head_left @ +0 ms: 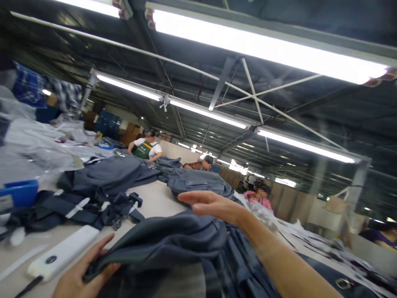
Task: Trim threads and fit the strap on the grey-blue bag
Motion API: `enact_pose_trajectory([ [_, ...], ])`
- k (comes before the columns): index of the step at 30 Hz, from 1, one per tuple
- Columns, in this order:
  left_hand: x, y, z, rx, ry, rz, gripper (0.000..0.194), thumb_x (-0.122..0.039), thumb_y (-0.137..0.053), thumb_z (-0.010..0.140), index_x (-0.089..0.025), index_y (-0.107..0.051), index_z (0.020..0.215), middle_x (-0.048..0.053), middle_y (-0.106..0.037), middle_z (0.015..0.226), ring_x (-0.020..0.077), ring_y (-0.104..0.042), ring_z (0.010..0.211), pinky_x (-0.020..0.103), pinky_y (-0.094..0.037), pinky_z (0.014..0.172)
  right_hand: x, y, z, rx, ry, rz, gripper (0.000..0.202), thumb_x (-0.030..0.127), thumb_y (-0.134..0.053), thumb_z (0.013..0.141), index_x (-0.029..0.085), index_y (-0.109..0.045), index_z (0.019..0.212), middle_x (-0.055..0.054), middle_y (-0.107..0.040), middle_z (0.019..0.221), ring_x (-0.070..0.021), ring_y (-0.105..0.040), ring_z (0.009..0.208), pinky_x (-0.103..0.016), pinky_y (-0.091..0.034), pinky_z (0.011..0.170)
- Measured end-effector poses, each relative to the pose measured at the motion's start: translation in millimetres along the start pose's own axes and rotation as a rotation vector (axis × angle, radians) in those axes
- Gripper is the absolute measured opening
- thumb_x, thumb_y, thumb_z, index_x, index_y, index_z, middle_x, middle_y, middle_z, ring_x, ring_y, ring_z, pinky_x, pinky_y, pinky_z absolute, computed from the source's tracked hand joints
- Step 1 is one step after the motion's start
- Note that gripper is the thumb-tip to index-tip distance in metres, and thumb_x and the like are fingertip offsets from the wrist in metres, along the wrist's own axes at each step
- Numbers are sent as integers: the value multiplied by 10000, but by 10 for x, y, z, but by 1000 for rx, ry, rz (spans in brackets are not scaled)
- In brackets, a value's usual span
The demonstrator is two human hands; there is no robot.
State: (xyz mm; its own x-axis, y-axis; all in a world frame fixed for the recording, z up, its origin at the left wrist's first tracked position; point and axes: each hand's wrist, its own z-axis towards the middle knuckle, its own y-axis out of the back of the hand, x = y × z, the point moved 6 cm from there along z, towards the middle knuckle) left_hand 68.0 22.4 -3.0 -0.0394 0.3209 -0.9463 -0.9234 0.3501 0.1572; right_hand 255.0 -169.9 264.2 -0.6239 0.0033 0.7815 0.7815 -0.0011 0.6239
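garment (173,248) bunched on the near table (155,198), left hand (83,273) at its near-left edge, right hand (214,207) over its far side, handheld device (62,254) left, more garments (102,186) piled farther left

We see glaring ceiling tube lights (266,47) overhead; roof dim between; motion blur throughout; edges bowed by wide lens.
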Motion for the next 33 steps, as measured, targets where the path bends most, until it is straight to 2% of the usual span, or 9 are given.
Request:
enact_pose_trajectory([
  [3, -108, 60, 115, 42, 85, -135, 712, -718, -680, 557, -282, -702, 1120, 22, -715, 1175, 346, -584, 1221, 438, -503, 1058, -384, 166, -511, -13, -179, -277, 1041, 371, -828, 678, 206, -281, 1548, -71, -259, 1587, -270, -217, 1455, -389, -125, 1213],
  [5, -258, 91, 147, 84, 116, -166, 649, -681, -716, 497, -280, -739, 1007, 8, -737, 1123, 337, -608, 1187, 396, -507, 1046, -824, 194, -839, -26, -358, -468, 1062, 233, -705, 624, 171, -211, 1562, -98, -235, 1589, -287, -222, 1453, -421, -133, 1210],
  [7, -376, 128, 158, 85, 168, -183, 630, -658, -724, 455, -257, -747, 940, 15, -762, 1015, 331, -659, 1085, 355, -545, 966, -1276, 156, -1094, -79, -471, -629, 1146, 141, -563, 505, 126, -130, 1566, -100, -23, 1617, -276, -71, 1478, -414, -111, 1206],
  [12, -482, 22, 76, 193, 263, -400, 656, -624, -806, 455, -209, -698, 951, 13, -760, 802, 275, -712, 793, 293, -583, 699, -1864, 31, -1197, -427, -397, -986, 1168, 187, -607, 510, 87, -117, 1566, -152, 86, 1602, -345, 72, 1465, -568, -88, 1189],
  [16, -683, -25, -62, 302, 205, -502, 554, -602, -819, 522, -193, -713, 880, 10, -741, 745, 233, -691, 731, 270, -562, 674, -1550, -8, -914, -596, 6, -1006, 674, 214, -524, 720, 130, -479, 1387, -198, -355, 1517, -352, -251, 1436, -620, -187, 1170],
  [19, -847, 161, 37, 266, 152, -512, 505, -579, -801, 540, -193, -709, 854, 6, -720, 715, 219, -671, 693, 258, -540, 621, -1064, 44, -786, -597, 157, -948, 288, 205, -434, 824, 189, -613, 1050, -141, -649, 1083, -321, -594, 1065, -513, -461, 935],
  [25, -1153, 609, 673, 165, -133, -202, 600, -610, -742, 619, -178, -673, 1029, 49, -742, 938, 268, -694, 871, 309, -573, 733, -77, 108, -661, -535, 45, -967, 188, 380, -602, 940, 220, -565, 848, -30, -622, 827, -250, -591, 790, -332, -378, 681],
  [29, -1267, 540, 815, 40, -240, 84, 622, -596, -537, 732, -159, -617, 1167, 113, -690, 1186, 313, -634, 1116, 432, -491, 1019, 92, 10, -410, -433, -188, -1050, 160, 221, -724, 873, 213, -569, 837, 3, -628, 810, -243, -613, 847, -299, -330, 674],
  [33, -1306, 478, 696, -56, -286, 187, 654, -553, -347, 787, -140, -574, 1240, 135, -617, 1311, 316, -558, 1227, 460, -380, 1119, 206, -107, -244, -369, -160, -1053, 190, 236, -749, 884, 206, -577, 809, 20, -596, 767, -216, -604, 813, -288, -317, 660],
])
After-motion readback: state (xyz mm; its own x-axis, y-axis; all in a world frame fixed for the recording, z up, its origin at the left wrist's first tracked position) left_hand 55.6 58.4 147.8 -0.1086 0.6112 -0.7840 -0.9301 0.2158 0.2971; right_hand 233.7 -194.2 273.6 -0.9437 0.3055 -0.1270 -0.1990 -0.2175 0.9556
